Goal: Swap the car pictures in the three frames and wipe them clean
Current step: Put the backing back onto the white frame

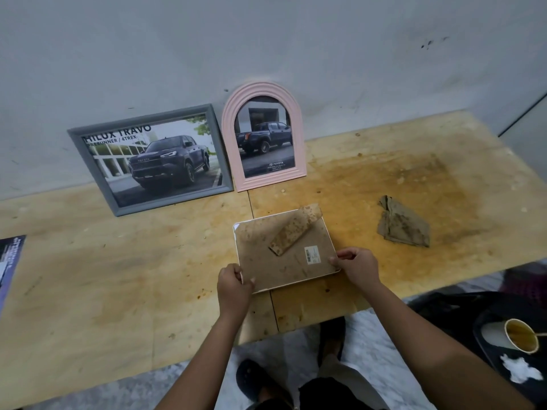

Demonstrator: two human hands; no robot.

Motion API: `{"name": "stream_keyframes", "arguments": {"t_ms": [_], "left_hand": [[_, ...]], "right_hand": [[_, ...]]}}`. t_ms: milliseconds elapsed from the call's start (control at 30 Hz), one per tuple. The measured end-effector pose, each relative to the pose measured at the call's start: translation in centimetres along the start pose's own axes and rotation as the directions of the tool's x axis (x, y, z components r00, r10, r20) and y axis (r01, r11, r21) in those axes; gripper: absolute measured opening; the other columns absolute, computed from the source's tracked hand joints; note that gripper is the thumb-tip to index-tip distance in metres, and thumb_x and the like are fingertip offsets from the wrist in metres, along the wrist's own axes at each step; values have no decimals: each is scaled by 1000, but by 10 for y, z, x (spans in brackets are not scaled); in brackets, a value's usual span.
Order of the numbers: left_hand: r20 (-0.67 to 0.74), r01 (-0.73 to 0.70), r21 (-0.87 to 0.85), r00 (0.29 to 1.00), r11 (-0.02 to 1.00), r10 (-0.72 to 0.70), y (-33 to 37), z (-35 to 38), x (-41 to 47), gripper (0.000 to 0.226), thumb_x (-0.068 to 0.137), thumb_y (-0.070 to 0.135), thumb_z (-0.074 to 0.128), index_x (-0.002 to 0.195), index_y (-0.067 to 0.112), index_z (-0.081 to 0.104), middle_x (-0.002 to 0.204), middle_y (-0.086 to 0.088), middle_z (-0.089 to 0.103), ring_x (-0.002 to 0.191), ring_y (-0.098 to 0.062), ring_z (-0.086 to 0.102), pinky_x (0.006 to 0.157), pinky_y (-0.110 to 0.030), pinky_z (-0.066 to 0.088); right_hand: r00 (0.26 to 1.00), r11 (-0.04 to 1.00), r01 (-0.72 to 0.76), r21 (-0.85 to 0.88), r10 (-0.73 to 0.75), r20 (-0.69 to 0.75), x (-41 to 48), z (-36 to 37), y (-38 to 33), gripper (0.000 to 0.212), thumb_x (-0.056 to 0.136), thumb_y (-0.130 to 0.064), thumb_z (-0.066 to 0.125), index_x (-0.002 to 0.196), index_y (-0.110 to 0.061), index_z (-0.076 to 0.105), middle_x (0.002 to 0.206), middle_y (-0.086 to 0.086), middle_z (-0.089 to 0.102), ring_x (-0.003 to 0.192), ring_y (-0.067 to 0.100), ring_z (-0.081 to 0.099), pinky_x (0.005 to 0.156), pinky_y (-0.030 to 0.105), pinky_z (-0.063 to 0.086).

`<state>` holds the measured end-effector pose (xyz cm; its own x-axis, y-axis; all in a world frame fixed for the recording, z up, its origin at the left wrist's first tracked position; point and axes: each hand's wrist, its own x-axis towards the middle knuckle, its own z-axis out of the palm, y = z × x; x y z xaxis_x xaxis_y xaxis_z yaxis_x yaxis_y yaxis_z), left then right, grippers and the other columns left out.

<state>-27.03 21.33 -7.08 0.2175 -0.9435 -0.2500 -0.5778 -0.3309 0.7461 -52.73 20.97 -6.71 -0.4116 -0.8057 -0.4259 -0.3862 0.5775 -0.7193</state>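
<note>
Left hand grasps the near left corner of the white frame, thumb on top of the brown backing board. The right hand pinches the near right corner the same way. This frame lies face down, close to the front edge of the desk, with its spotted stand flap pointing toward the back edge. Whether it is flat on the wood or slightly lifted cannot be told.

At the desk's left edge lies a printed sheet, its writing too small to read. Wide bare plywood lies between it and the left hand. Against the wall at the back edge leans a grey frame, whose picture reads "HILUX TRAVO" and "PRERUNNER / 4TREX", with "TOYOTA" on the truck's grille. Just beside it stands a pink arched frame, its picture marked "TOYOTA" at the bottom. A barcode sticker sits on the backing board by the right hand, its print unreadable. Further right, apart from the frame, a crumpled stained cloth lies on a brown-stained patch. Off the desk's right front corner, a paper cup rests on a dark tray.
</note>
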Motion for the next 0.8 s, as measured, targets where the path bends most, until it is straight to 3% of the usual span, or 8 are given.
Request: {"name": "stream_keyframes", "arguments": {"t_ms": [167, 300, 567, 667, 733, 800], "left_hand": [[-30, 1, -19, 1000, 1000, -1, 7, 2, -8, 24, 78, 5, 69, 76, 10, 46, 81, -10, 46, 70, -20, 41, 53, -21, 29], [-83, 23, -32, 996, 999, -25, 13, 3, -10, 31, 79, 10, 70, 70, 16, 41, 77, -5, 42, 61, -8, 34, 51, -20, 25], [-75, 52, 59, 996, 997, -48, 13, 6, -6, 34, 79, 10, 69, 69, 14, 37, 78, -6, 42, 64, -17, 38, 50, -26, 27], [-33, -50, 313, 997, 948, 63, 16, 8, -5, 25, 78, 10, 71, 88, 1, 51, 93, -18, 51, 83, -33, 51, 61, -28, 35], [4, -147, 418, 987, 897, 160, 21, 9, -1, 38, 77, 10, 70, 107, -1, 50, 105, -18, 48, 94, -32, 50, 65, -29, 40], [51, -305, 394, 949, 867, 311, 24, 9, 7, 56, 77, 10, 66, 127, 4, 41, 119, -16, 44, 107, -30, 48, 74, -31, 47]], "right_hand": [[997, 997, -77, -29, 77, -12, 1, -2, -7, 15, 76, -18, 76, 88, -10, 73, 86, 2, 66, 70, 8, 54, 53, 17, 35], [997, 998, -64, -28, 62, -55, -2, 1, -7, 18, 77, -22, 76, 90, -11, 73, 83, -1, 64, 78, 12, 56, 57, 20, 38], [991, 998, -40, -52, 34, -128, -6, 6, -1, 20, 79, -27, 73, 93, -14, 72, 91, 2, 70, 79, 15, 60, 65, 27, 45], [987, 974, 70, -216, -100, -128, -12, 10, -5, 17, 85, -26, 66, 95, -14, 66, 96, 4, 67, 84, 16, 59, 72, 33, 51], [958, 865, 225, -448, -280, -60, -15, 14, -6, 27, 91, -28, 55, 113, -12, 58, 112, 5, 58, 99, 18, 53, 82, 32, 47], [925, 765, 340, -547, -376, 50, -14, 17, -8, 49, 94, -32, 47, 137, -10, 40, 136, 8, 41, 123, 21, 41, 98, 33, 41]]}}
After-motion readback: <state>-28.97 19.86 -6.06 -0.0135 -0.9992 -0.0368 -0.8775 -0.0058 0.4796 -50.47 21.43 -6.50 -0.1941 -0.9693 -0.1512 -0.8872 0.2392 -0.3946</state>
